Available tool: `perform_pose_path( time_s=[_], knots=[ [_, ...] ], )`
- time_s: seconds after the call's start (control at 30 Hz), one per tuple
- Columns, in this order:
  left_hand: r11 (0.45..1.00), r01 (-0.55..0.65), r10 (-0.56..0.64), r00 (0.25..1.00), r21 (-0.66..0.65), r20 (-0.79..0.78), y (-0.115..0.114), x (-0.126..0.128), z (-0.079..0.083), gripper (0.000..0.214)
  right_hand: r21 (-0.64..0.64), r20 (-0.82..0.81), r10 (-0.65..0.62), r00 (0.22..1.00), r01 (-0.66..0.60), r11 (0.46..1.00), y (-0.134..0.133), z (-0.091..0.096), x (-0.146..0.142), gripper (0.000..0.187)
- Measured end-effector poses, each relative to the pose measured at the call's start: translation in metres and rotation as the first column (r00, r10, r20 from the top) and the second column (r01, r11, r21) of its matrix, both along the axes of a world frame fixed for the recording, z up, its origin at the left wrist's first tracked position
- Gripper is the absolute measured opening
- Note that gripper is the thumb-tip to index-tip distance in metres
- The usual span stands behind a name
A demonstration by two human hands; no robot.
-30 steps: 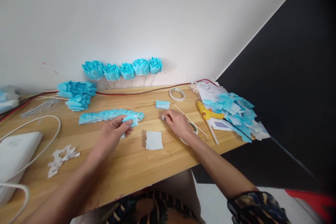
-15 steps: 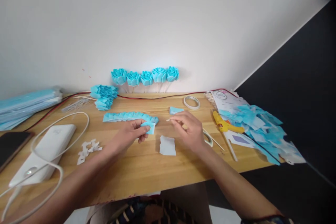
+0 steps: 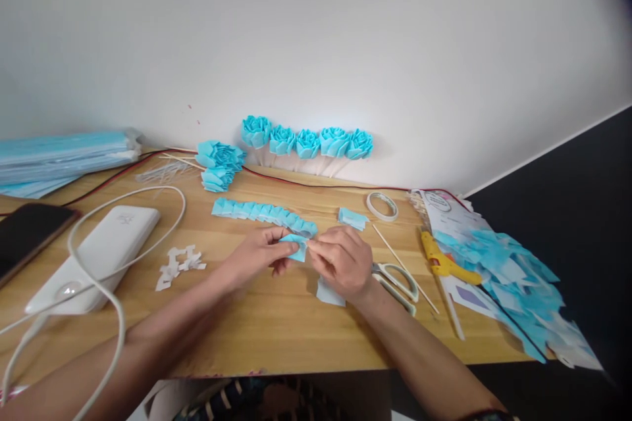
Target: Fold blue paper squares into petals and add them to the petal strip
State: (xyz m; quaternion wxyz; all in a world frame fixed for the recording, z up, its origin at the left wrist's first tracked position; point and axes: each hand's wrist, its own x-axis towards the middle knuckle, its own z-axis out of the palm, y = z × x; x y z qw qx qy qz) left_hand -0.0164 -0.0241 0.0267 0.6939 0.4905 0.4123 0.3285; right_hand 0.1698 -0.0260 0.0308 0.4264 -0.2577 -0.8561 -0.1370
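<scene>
My left hand [image 3: 257,255] pinches a small folded blue paper piece [image 3: 296,247] just above the wooden table [image 3: 257,329]. My right hand [image 3: 340,262] meets it from the right, its fingers closed on the same piece. Just behind the hands lies a long strip of joined blue folded pieces [image 3: 261,212]. A pale blue paper square [image 3: 328,294] lies partly under my right hand. Scissors [image 3: 397,278] rest beside my right wrist.
Finished blue paper flowers [image 3: 306,140] lean on the wall, more [image 3: 220,163] lie left of them. A tape roll [image 3: 382,205], thin wooden sticks [image 3: 402,266], yellow glue gun [image 3: 444,264] and blue scrap pile [image 3: 508,276] lie right. White power bank [image 3: 99,256], cable, phone [image 3: 27,237], white scraps [image 3: 180,263] lie left.
My right hand has come left from the table to meet my left hand at the blue piece. The view has shifted right and down across the table.
</scene>
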Motion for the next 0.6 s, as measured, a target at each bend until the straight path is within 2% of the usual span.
perform_pose_path(
  time_s=[0.3, 0.6],
  knots=[
    [1.0, -0.014, 0.014, 1.0, -0.021, -0.011, -0.0007, 0.0002, -0.0016, 0.025, 0.039, 0.034, -0.003, 0.999, 0.001, 0.999, 0.0046, -0.0031, 0.0, 0.019],
    [1.0, -0.004, 0.004, 1.0, -0.009, 0.011, 0.0021, -0.002, -0.007, 0.025, 0.0, 0.071, 0.031, 0.997, -0.031, 1.0, 0.0061, -0.0063, 0.0008, 0.018]
  ],
)
